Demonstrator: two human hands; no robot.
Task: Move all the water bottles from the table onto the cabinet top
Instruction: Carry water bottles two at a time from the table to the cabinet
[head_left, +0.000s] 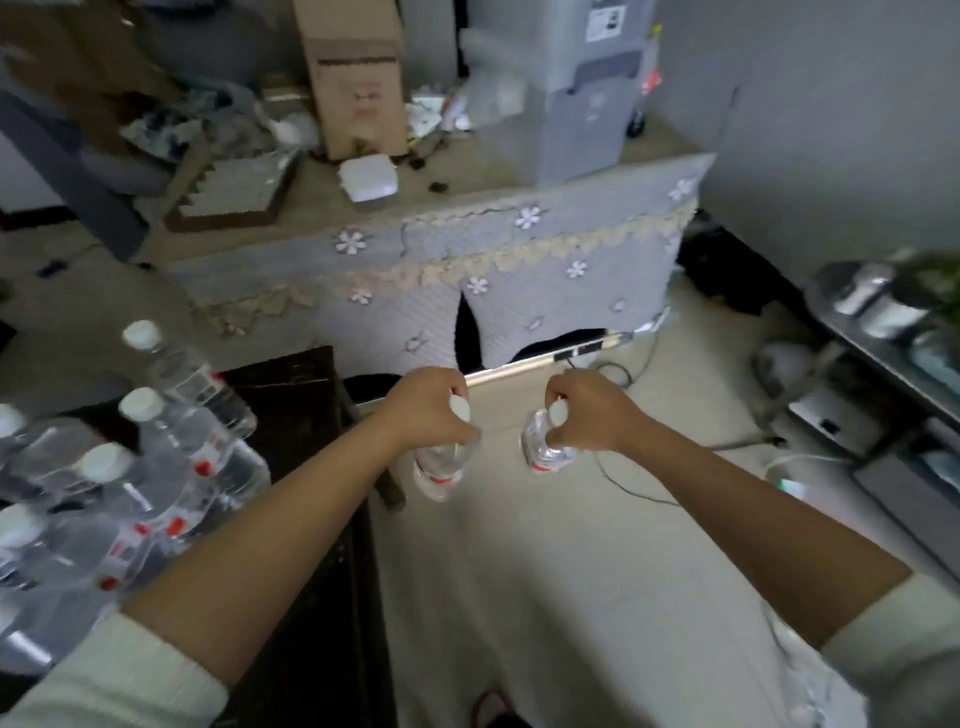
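Water bottles (130, 467) with white caps and red-marked labels are crowded upright on the dark tabletop (306, 395) at the left of the view, and two more are carried in the air over the pale floor (571, 597), between the tabletop and the cabinet. One bottle (441, 467) is gripped by the left hand (431, 410), whose fingers are curled round its neck just below the white cap, so that its body hangs downward. Another bottle (545, 452) is gripped in the same way by the right hand (587, 410), fingers wrapped round the neck beside the cap. The two hands are held near each other at about the same height, apart and not touching, and both forearms are bare below pale sleeves. Ahead, the cabinet top (467, 171) is seen, draped at the front with a grey cloth (467, 260) patterned with white flowers and a lace trim. On it stand a tall cardboard box (353, 78), a small white box (368, 179), a grey appliance (587, 93) and blurred clutter at the far left. A cable (623, 488) lies across the floor beyond the right hand.
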